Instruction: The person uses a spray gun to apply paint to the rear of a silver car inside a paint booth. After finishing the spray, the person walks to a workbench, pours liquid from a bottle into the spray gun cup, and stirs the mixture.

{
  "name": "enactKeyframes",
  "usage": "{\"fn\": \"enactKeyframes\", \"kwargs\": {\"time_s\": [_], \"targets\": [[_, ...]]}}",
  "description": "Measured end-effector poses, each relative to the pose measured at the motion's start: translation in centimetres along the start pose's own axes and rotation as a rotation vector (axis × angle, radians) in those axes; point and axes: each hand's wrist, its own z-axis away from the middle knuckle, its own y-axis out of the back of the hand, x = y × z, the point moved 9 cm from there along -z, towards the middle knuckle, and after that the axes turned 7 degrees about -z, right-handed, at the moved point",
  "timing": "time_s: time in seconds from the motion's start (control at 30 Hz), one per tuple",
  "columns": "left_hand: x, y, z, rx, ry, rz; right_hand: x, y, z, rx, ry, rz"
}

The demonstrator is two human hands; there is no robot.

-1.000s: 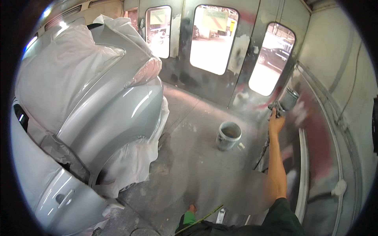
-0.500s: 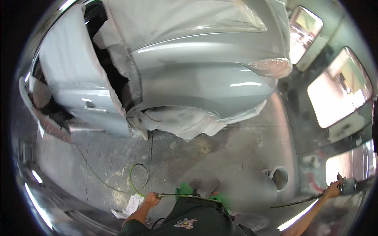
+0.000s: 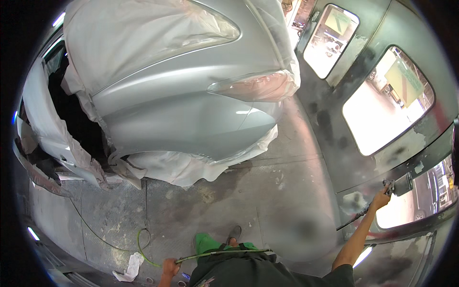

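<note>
My right hand [image 3: 381, 198] is stretched far out to the right, its fingers closed round a spray gun [image 3: 388, 185] with a dark cup. A dark hose [image 3: 354, 220] trails from the gun back toward my body. At the lower middle, my left hand [image 3: 170, 267] grips a green air hose [image 3: 217, 254], which crosses in front of my waist. Beyond that hand the hose makes a loop [image 3: 143, 239] on the floor. Ahead stands a silver car body panel [image 3: 186, 110], apart from both hands. Masking sheet [image 3: 143, 33] covers the glass, and film wraps the tail light [image 3: 260, 86].
A car door [image 3: 48, 110] hangs open at the left, edged with masking paper. Crumpled white paper [image 3: 130, 268] lies on the floor near my left hand. Booth walls with windows [image 3: 389, 103] run along the right. More masking sheet [image 3: 186, 167] drapes over the wheel opening.
My view has swung right, so the car sits further left. My right hand and the spray gun appear higher in the picture. The left hand still holds the hose.
</note>
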Motion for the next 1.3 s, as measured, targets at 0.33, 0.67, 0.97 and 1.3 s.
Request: {"fn": "enactKeyframes", "kwargs": {"time_s": [0.33,0.67,0.97,1.3], "targets": [[4.9,-2.8,-1.8,-0.211,0.176,0.014,2.0,-7.4,-4.8,-0.023,0.028,0.050],[7.9,-0.1,-3.8,-0.018,0.039,0.165,-5.3,-10.4,-4.4,0.007,0.147,-0.174],[3.6,-2.3,-4.6,-0.005,0.010,0.190,-10.3,-10.9,-3.2,-0.072,0.077,-0.115],[0.4,-1.7,-3.3,-0.090,0.052,0.166,-46.3,-6.5,11.4,-0.479,0.274,-0.842]]}}
